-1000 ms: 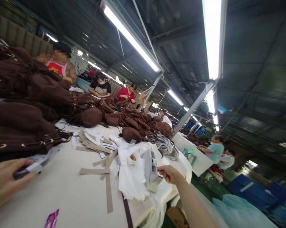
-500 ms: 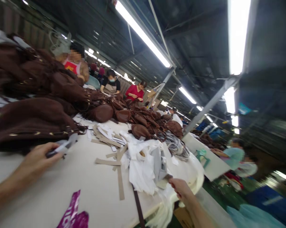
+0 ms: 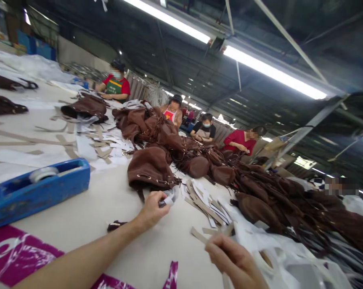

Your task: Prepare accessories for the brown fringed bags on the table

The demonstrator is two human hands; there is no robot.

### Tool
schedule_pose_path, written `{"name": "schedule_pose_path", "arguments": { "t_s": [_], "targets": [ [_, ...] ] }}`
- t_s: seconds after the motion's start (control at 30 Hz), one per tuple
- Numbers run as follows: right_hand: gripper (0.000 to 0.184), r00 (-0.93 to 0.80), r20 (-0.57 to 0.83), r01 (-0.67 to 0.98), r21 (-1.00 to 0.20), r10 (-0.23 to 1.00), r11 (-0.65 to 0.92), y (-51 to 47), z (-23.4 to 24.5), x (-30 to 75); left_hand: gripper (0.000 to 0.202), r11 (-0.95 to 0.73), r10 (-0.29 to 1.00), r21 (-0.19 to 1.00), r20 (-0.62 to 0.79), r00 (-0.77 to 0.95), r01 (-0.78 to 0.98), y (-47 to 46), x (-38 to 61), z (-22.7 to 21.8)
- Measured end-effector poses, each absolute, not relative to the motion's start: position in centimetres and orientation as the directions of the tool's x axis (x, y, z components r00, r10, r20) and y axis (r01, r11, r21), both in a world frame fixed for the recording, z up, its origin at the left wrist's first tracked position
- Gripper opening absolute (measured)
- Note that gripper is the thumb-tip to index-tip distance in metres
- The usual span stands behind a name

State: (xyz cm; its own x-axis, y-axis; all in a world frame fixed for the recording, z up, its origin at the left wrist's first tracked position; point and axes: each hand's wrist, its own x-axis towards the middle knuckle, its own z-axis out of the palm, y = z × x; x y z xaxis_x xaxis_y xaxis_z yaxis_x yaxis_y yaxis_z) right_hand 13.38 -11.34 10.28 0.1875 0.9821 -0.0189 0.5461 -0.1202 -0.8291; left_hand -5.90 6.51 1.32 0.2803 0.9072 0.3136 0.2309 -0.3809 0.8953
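Observation:
My left hand (image 3: pixel 153 209) is closed, with thumb and fingers pinching a dark strap end wrapped in pale, filmy material (image 3: pixel 170 196). Just beyond it, a brown drawstring bag (image 3: pixel 149 166) with metal eyelets lies on the white table (image 3: pixel 109 204). My right hand (image 3: pixel 234 259) is lower right, its fingers curled together; whether anything is between them is hidden. Close to its fingertips are beige paper strips (image 3: pixel 199 235). White filmy sheeting (image 3: pixel 256 241) lies right beside that hand.
A blue tape dispenser (image 3: pixel 39 192) stands at left, above purple printed plastic (image 3: pixel 21 253). Brown bags (image 3: pixel 199 166) are heaped along the table's far side. Paper strips (image 3: pixel 205 202) lie in a pile. Several co-workers stand behind, one in a red top (image 3: pixel 238 140).
The view has swung left, bringing the blue dispenser into sight. My right hand has come away from the grey and white bundle, closer to my left hand, which still pinches the wrapped strap end.

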Motion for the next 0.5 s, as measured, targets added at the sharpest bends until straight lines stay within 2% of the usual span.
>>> {"name": "schedule_pose_path", "arguments": {
  "t_s": [0.07,0.17,0.33,0.5],
  "targets": [
    [0.039,0.122,0.053,0.510,-0.860,0.991,-0.017,-7.6,9.8,9.7,0.009,-0.385,0.906,0.894,0.321,0.275,0.228,6.4,-6.2,1.6],
    [0.033,0.079,0.078,0.478,-0.878,0.994,0.031,-2.9,8.6,6.6,0.008,-0.388,0.910,0.891,0.330,0.253,0.234,6.4,-6.7,2.0],
    [0.031,0.069,0.058,0.492,-0.870,0.996,0.017,0.0,6.9,6.9,0.009,-0.358,0.923,0.904,0.303,0.239,0.234,6.3,-6.6,1.9],
    [0.033,0.130,0.019,0.512,-0.858,0.991,-0.050,0.4,6.2,7.2,0.009,-0.341,0.924,0.917,0.286,0.254,0.207,6.3,-6.3,1.7]
  ]
}}
